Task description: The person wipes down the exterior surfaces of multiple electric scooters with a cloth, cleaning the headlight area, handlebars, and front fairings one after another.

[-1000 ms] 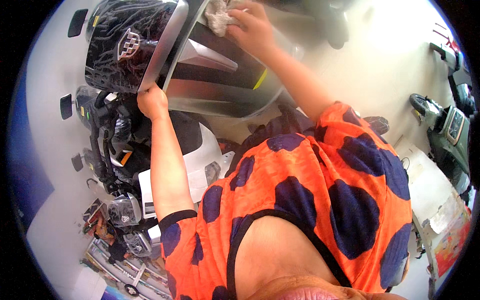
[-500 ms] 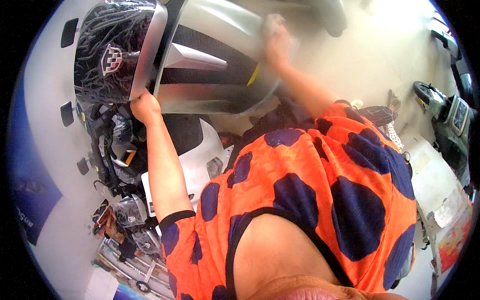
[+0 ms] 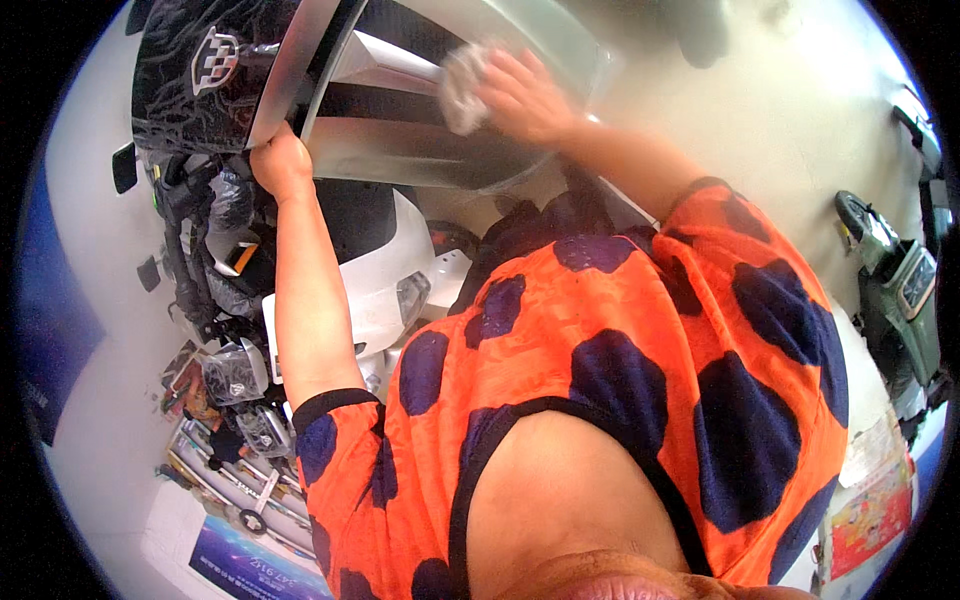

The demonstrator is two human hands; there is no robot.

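A glossy black panel (image 3: 205, 95) with a shield-shaped checkered emblem and crinkled clear film fills the upper left. Beside it a smooth grey moulded shell (image 3: 400, 150) with black stripes reaches toward the middle. My left hand (image 3: 281, 165) is closed at the lower edge of the black panel, where its silver border runs; the fingertips are hidden behind it. Slightly blurred, my right hand (image 3: 525, 98) presses a crumpled pale cloth (image 3: 463, 92) on the shell's striped surface.
Below my left forearm stands a white scooter body (image 3: 380, 290). Plastic-wrapped scooters (image 3: 235, 370) crowd the left, near a rack of metal rails (image 3: 250, 490). A dark green scooter (image 3: 900, 290) stands at the right, above a panel with a colourful print (image 3: 868, 530).
My right hand has swept the cloth left and slightly down, from the shell's far end to its middle. The left hand keeps its hold; the view has shifted a little.
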